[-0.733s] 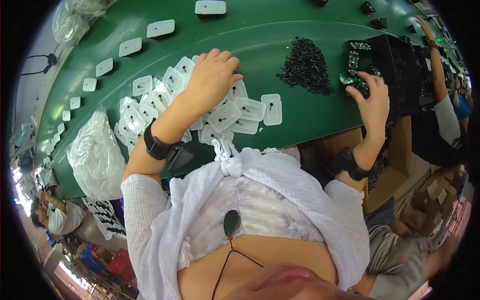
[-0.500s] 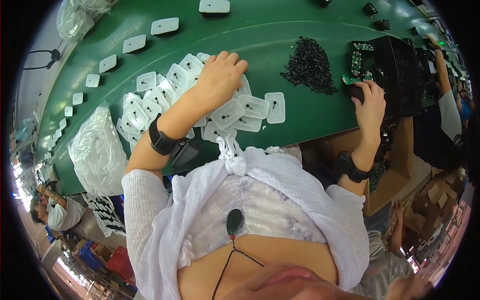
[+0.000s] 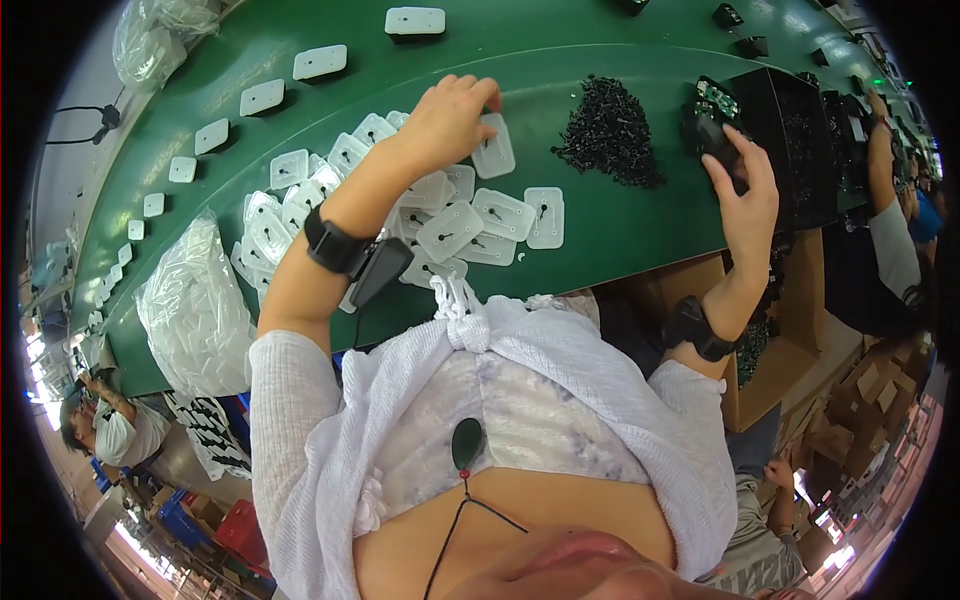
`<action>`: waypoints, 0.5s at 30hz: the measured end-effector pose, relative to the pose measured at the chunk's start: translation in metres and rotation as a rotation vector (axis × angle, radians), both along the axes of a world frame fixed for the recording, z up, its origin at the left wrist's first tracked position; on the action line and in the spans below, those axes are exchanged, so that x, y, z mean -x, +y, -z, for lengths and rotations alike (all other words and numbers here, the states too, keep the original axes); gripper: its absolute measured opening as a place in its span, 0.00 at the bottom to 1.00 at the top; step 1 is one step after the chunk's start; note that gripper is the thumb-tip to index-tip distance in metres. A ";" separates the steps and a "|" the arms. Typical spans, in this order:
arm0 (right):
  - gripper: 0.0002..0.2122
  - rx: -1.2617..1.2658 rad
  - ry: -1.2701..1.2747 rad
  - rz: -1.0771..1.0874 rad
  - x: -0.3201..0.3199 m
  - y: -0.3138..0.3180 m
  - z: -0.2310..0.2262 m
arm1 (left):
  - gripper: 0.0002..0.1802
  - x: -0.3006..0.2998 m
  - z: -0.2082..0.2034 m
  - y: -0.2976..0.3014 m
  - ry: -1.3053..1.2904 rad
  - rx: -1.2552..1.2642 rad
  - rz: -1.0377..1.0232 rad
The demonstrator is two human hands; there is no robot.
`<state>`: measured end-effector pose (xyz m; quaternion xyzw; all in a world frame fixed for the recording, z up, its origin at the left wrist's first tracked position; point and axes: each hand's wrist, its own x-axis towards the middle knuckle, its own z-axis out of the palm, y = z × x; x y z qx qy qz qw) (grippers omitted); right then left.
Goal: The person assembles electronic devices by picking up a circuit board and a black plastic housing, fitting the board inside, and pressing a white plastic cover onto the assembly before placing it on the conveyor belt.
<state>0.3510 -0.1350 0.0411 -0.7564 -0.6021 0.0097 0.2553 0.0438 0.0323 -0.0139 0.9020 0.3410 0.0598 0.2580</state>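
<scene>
My left hand (image 3: 448, 126) is at the upper right of a heap of translucent white plastic covers (image 3: 450, 230), each with a dark keyhole-shaped mark. Its thumb and fingers are closed on the upper edge of one white plastic cover (image 3: 495, 150), whose lower part shows. On the right, my right hand (image 3: 750, 195) grips a black plastic casing (image 3: 706, 138) between thumb and fingers. A green circuit board (image 3: 716, 98) shows just beyond the casing; whether it lies inside cannot be made out.
Between my hands lies a pile of small black parts (image 3: 608, 132). A black bin (image 3: 785, 140) stands beyond my right hand, with a cardboard box (image 3: 800, 330) below the table edge. White-topped units (image 3: 262, 97) line the green table (image 3: 540, 90). A clear bag (image 3: 195, 310) sits left.
My left hand has moved up and right from the heap, with a white cover at its fingers. My right hand has shifted slightly nearer; the black casing now shows more fully in its grip.
</scene>
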 end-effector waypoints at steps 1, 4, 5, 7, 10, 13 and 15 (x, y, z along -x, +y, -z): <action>0.17 -0.034 0.162 0.013 0.006 0.009 0.000 | 0.18 -0.003 0.006 0.004 -0.037 -0.044 -0.027; 0.17 -0.047 0.505 -0.058 0.031 0.040 -0.001 | 0.17 -0.011 0.020 0.014 -0.116 -0.179 -0.052; 0.16 -0.057 0.604 -0.111 0.036 0.053 0.003 | 0.17 -0.013 0.019 0.014 -0.117 -0.179 -0.055; 0.15 -0.047 0.825 -0.269 0.037 0.078 0.023 | 0.19 -0.018 0.012 0.009 -0.078 -0.385 -0.135; 0.15 0.140 1.061 -0.273 0.054 0.101 0.019 | 0.20 -0.022 -0.001 -0.003 0.074 -0.346 -0.195; 0.16 0.259 1.294 -0.356 0.061 0.115 0.019 | 0.20 -0.022 -0.003 -0.009 -0.220 -0.464 -0.203; 0.17 0.277 1.493 -0.472 0.072 0.114 0.013 | 0.19 -0.023 -0.014 -0.012 -0.388 -0.404 -0.227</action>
